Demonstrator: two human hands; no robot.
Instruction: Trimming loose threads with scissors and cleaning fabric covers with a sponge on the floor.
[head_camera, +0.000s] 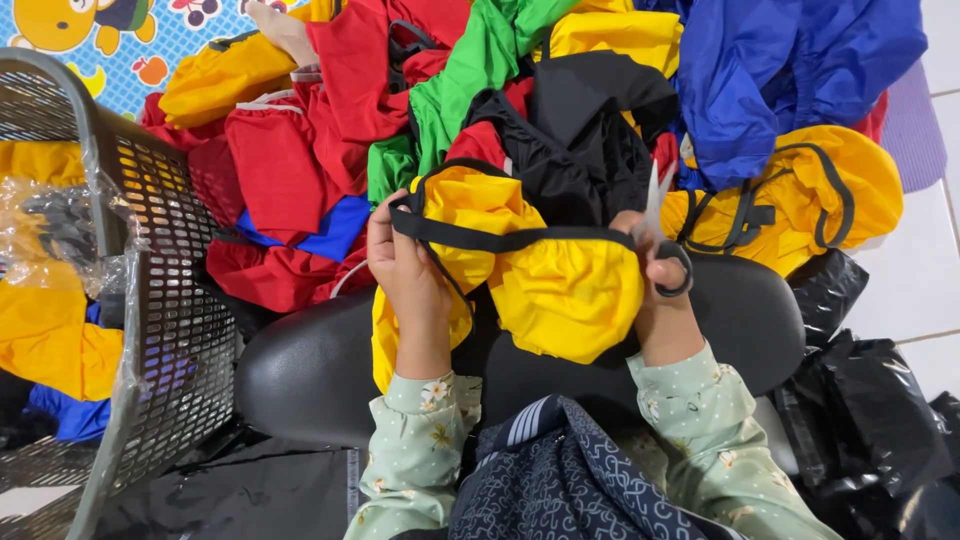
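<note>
My left hand (405, 265) pinches the black elastic band at the left end of a yellow fabric piece (560, 285). The piece is stretched across a black padded cushion (310, 365) in front of me. My right hand (655, 290) grips the band's right end and also holds small scissors with black handles (668, 250), their blades pointing up and away from me. Both wrists wear pale green floral sleeves.
A heap of red (280, 170), green (470, 70), blue (780, 70), black (580, 130) and yellow garments lies beyond the cushion. A grey mesh basket (160, 300) with bagged yellow fabric stands at the left. Black plastic bags (870, 420) lie on white tiles at the right.
</note>
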